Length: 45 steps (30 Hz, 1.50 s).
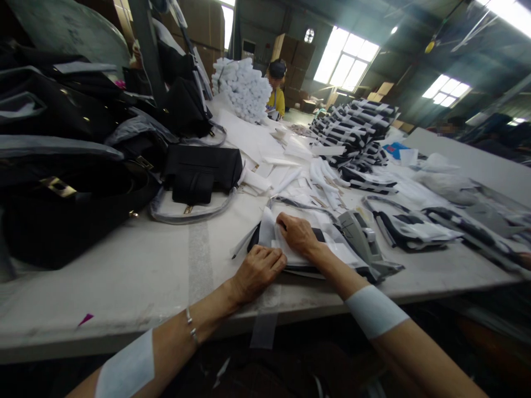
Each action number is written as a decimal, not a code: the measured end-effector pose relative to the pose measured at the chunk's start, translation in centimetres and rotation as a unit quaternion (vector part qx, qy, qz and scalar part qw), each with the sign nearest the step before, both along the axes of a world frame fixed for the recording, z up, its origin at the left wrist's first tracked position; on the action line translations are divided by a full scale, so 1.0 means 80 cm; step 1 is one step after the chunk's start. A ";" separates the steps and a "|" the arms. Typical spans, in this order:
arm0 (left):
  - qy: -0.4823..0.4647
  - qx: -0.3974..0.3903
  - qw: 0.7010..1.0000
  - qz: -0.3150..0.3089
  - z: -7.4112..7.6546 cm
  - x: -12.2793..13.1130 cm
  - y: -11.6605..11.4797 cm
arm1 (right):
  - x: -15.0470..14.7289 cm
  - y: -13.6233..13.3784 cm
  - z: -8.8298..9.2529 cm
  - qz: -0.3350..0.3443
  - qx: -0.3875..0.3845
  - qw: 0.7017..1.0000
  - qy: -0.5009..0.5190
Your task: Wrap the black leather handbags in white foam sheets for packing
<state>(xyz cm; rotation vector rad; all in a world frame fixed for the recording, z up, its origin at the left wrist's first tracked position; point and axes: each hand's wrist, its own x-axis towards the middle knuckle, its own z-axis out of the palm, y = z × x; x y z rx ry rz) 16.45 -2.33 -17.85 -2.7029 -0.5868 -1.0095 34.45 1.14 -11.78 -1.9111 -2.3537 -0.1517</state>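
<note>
My left hand (259, 270) rests on the white table (136, 276), fingers curled and pressed on the near edge of a flat black piece wrapped in white paper (302, 257). My right hand (296, 233) lies on top of the same piece, fingers bent down and pressing the white paper against it. A thin pen-like stick (244, 241) lies just left of the piece.
Black handbags (74, 182) are heaped at the left, one black bag (201, 174) lying flat near the middle. Stacks of black-and-white wrapped pieces (357, 132) stand behind. White foam rolls (243, 88) and a person in yellow (276, 88) are at the far end. Grey parts (365, 237) lie at the right.
</note>
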 end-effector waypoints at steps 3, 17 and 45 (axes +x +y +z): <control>-0.005 -0.001 1.000 -0.002 0.000 0.000 -0.001 | 0.000 -0.011 0.004 0.035 -0.003 0.999 0.003; -0.071 0.019 0.997 0.033 -0.011 0.003 -0.003 | 0.017 -0.024 -0.004 0.102 0.138 0.960 0.223; -0.071 -0.006 0.997 0.003 -0.011 0.003 0.001 | -0.001 -0.047 -0.011 0.110 0.220 0.925 0.290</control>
